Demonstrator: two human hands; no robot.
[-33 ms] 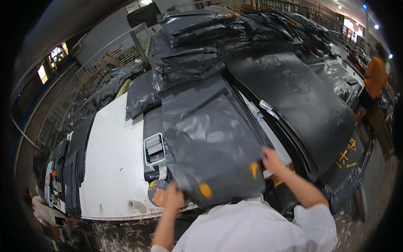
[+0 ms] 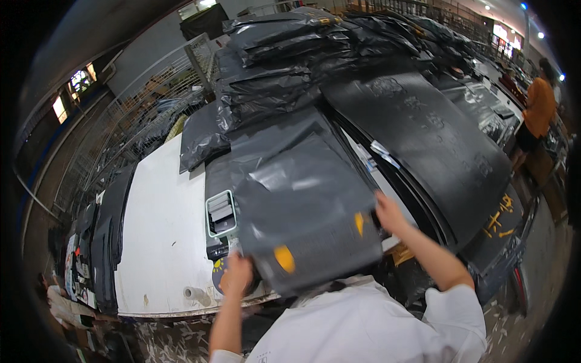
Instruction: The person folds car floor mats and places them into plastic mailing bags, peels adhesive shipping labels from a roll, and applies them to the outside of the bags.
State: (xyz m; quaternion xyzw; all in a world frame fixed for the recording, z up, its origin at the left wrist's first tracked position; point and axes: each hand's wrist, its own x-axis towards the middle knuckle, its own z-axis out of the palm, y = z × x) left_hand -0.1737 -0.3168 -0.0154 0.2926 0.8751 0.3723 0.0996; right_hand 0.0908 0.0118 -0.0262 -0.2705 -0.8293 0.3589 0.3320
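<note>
A dark grey plastic bag (image 2: pixel 296 181) lies over the table's front part, its near end close to my white shirt. Near that end is a textured dark grey panel with yellow patches (image 2: pixel 284 259); whether it is inside the bag or under it I cannot tell. My left hand (image 2: pixel 236 275) is closed at the bag's near left corner. On the right edge, my right hand (image 2: pixel 389 213) is closed too, fingers partly hidden. Beside the bag's left edge stands a pale green basket (image 2: pixel 221 215) holding small grey pieces. A round bear picture is mostly covered by my left hand.
Stacked black plastic packages (image 2: pixel 272 66) rise behind the bag. Large black embossed mats (image 2: pixel 417 145) lie to the right. At left are a white tabletop (image 2: pixel 163 236) and a wire cage (image 2: pixel 139 103). A person in orange (image 2: pixel 540 106) stands far right. Scraps litter the floor.
Both hands have moved slightly up and to the left. The bag's near end has shifted, and more of the textured panel shows. My left hand now covers most of the bear picture.
</note>
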